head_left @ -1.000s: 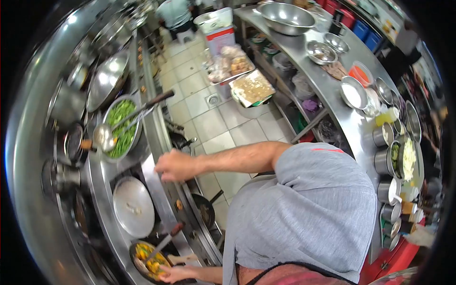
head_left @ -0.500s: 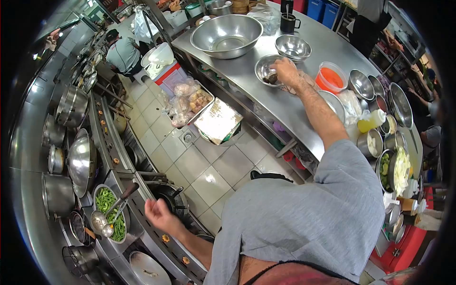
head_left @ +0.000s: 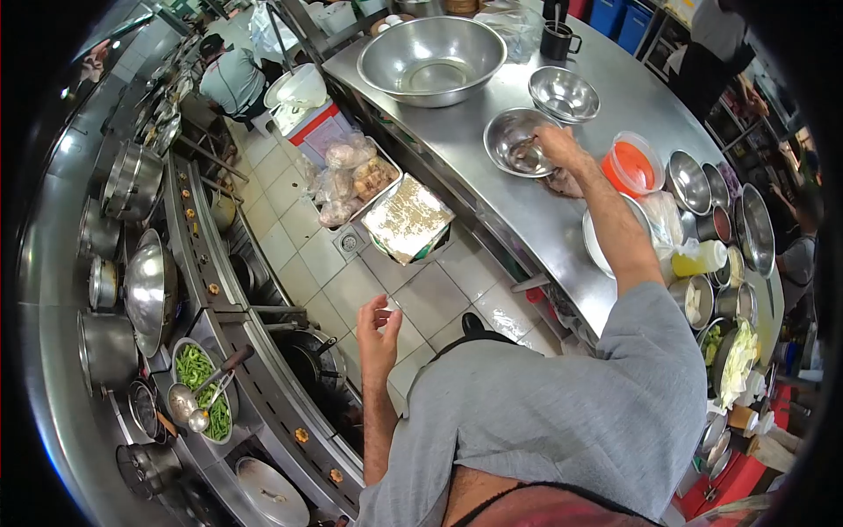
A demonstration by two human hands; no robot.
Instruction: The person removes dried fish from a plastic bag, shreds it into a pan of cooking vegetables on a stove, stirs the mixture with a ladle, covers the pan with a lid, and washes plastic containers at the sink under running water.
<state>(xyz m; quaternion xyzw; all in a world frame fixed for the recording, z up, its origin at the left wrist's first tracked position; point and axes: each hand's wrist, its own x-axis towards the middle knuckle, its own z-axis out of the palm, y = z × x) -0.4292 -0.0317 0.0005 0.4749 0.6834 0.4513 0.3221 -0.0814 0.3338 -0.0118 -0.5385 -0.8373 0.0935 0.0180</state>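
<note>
My right hand (head_left: pixel 564 147) reaches over the right rim of a steel bowl (head_left: pixel 505 145) on the metal table. Its fingers are bent together at the bowl; what they hold, if anything, is hidden. Something brownish shows low in the bowl near the fingertips. Partly under my wrist lies a pinkish-brown lump (head_left: pixel 562 183) that I cannot identify. My left hand (head_left: pixel 378 334) is raised over the tiled floor, fingers loosely curled and thumb apart, holding nothing. Behind the first bowl stands a second steel bowl (head_left: pixel 566 95). A tub of orange-red liquid (head_left: pixel 632 164) is right of my forearm.
A wide basin (head_left: pixel 430 61) and a black mug (head_left: pixel 558 42) stand farther back. Bagged food (head_left: pixel 351 180) sits beside the table. The stove (head_left: pixel 263 378) runs along my left, holding green vegetables (head_left: pixel 200 386) and ladles. One person (head_left: pixel 233 83) bends down ahead.
My left hand has swung away from the stove, up and right, over the floor. My right hand has shifted slightly right at the bowl's rim. The view has shifted a little.
</note>
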